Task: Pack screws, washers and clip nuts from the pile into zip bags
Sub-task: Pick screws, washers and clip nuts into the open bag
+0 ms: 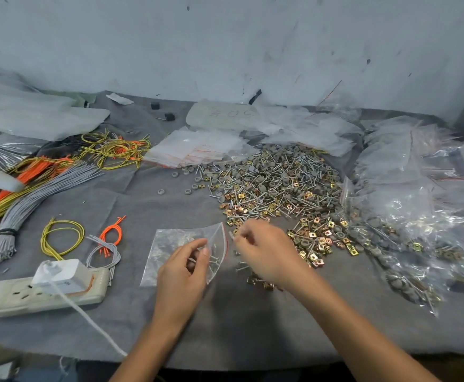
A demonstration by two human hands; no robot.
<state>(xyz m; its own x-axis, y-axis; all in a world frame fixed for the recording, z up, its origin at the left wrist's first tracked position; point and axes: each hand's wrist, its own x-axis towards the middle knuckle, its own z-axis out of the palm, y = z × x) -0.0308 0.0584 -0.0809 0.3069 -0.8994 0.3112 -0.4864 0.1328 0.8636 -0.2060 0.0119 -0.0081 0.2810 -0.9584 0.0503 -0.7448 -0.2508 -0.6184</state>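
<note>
The left hand (pixel 182 268) pinches the open mouth of a clear zip bag (pixel 167 244) between thumb and curled fingers, lifting that edge off the desk (pixel 225 321). A few screws (pixel 215 259) show through the plastic just beside its thumb. The right hand (pixel 264 253), close to the right of the left one, has its fingertips bunched on a thin grey piece (pixel 231 235) at the bag's mouth, too blurred to name. Under the right hand's wrist lie some gold clip nuts (pixel 261 282). Beyond and to the right of that hand spreads the pile (pixel 275 183) of screws, washers and clip nuts, with filled bags (pixel 418 216) further right. Well left of the left hand sit a power strip (pixel 10 299) and coiled wires (pixel 60 238)
</note>
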